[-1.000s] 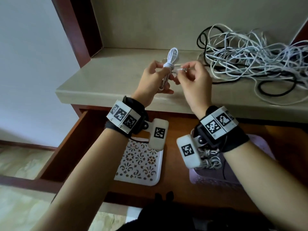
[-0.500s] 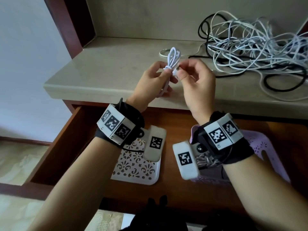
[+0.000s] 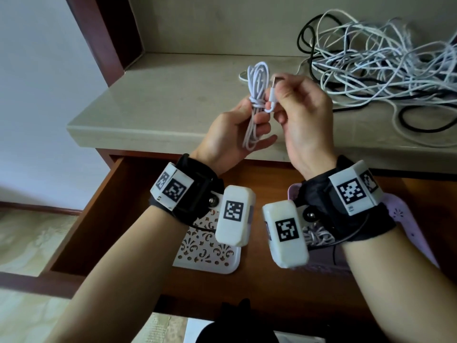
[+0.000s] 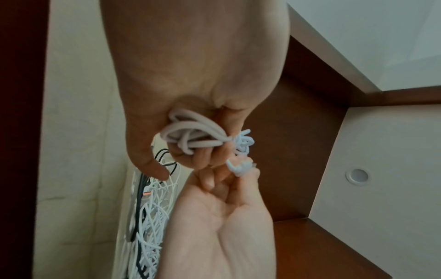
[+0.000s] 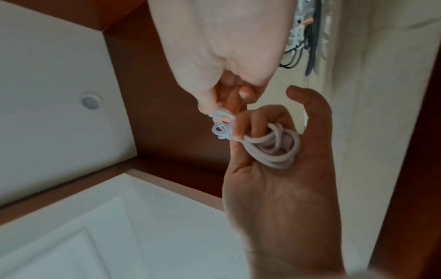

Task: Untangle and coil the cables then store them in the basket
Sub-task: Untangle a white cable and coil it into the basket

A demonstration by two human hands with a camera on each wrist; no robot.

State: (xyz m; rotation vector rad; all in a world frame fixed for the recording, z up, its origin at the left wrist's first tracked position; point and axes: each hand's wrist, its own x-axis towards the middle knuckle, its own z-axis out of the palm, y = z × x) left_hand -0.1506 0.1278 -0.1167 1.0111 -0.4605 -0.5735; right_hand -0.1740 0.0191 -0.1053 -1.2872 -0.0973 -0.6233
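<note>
White wall fills the left edge of the head view, beside a dark wooden post (image 3: 108, 33) in the upper left. Right of it, a pale stone counter (image 3: 158, 95) runs across the middle of the frame, with an open wooden drawer (image 3: 118, 206) below. In the drawer, lower centre, a white cut-out tray (image 3: 210, 256) is partly covered by the left wrist unit.

At centre, above the counter's front edge, the left hand (image 3: 230, 134) grasps a small coiled white cable (image 3: 257, 100); its loops stick up above the fingers and hang down across the palm. In the left wrist view the fingers (image 4: 203, 158) curl around the bundle (image 4: 190, 136), and the thumb is stretched away from it. Just to the right, the right hand (image 3: 304, 115) pinches the cable's free end, with the plug (image 3: 273, 89) showing between thumb and forefinger. In the right wrist view the pinched end (image 5: 220, 116) is blurred.

In the lower right, a lilac basket (image 3: 405, 219) sits in the drawer, mostly hidden behind the right wrist unit and forearm. A few pale cable strands (image 3: 316, 236) show inside it; how they are wound cannot be made out. In the upper right, a tangled heap of white and black cables (image 3: 385, 58) lies on the counter, cut off by the frame's right edge.
</note>
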